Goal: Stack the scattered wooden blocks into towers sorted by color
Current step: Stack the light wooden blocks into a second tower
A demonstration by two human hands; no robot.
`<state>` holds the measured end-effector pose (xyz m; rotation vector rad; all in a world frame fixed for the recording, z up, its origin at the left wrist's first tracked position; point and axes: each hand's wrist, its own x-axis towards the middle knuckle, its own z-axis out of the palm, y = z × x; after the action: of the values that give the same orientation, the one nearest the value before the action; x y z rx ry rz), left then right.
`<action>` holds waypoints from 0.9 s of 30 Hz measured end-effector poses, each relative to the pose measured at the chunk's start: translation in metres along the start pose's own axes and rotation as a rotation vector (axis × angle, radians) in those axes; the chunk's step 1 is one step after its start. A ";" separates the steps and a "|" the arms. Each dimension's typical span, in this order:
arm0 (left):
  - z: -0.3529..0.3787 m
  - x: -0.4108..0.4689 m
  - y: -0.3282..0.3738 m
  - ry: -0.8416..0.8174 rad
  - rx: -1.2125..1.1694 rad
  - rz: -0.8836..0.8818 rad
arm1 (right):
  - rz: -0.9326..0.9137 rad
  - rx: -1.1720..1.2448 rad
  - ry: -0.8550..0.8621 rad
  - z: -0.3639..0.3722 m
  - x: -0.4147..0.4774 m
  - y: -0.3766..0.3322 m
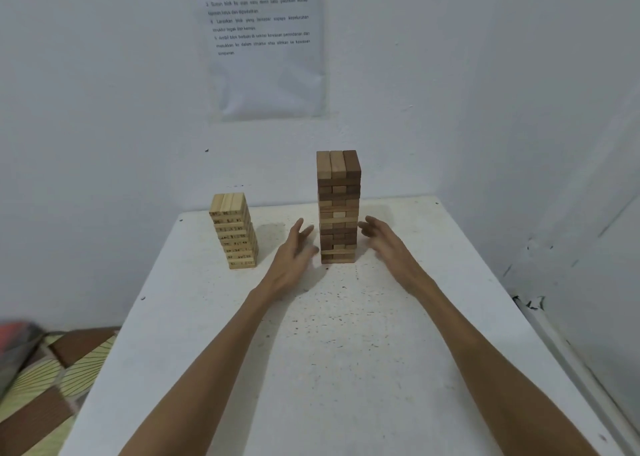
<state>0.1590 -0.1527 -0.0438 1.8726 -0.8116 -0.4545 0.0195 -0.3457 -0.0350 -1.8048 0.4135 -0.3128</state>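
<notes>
A tall tower of brown wooden blocks [338, 206] stands near the far middle of the white table [346, 369]. To its left stands a shorter tower of pale blocks [234, 231] with dark printed numbers. My left hand [293, 252] hovers just left of the brown tower's lower part, fingers straight and spread, holding nothing. On the tower's right side my right hand [384, 242] mirrors it, fingers straight, a small gap from the blocks. No loose blocks lie on the table.
The table sits in a corner with white walls behind and to the right. A printed sheet [265, 43] hangs on the back wall. A patterned mat [45, 379] lies on the floor at the left.
</notes>
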 end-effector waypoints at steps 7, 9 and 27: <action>0.033 0.025 0.023 0.126 -0.596 -0.187 | 0.072 0.347 0.151 0.048 0.020 -0.007; 0.043 0.035 0.014 0.145 -0.660 -0.175 | 0.075 0.388 0.177 0.052 0.025 -0.008; 0.057 0.033 0.045 0.206 -0.723 -0.074 | 0.015 0.461 0.272 0.076 0.039 -0.022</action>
<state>0.1309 -0.2255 -0.0261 1.2468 -0.3639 -0.5074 0.0893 -0.2914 -0.0339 -1.3111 0.4987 -0.5957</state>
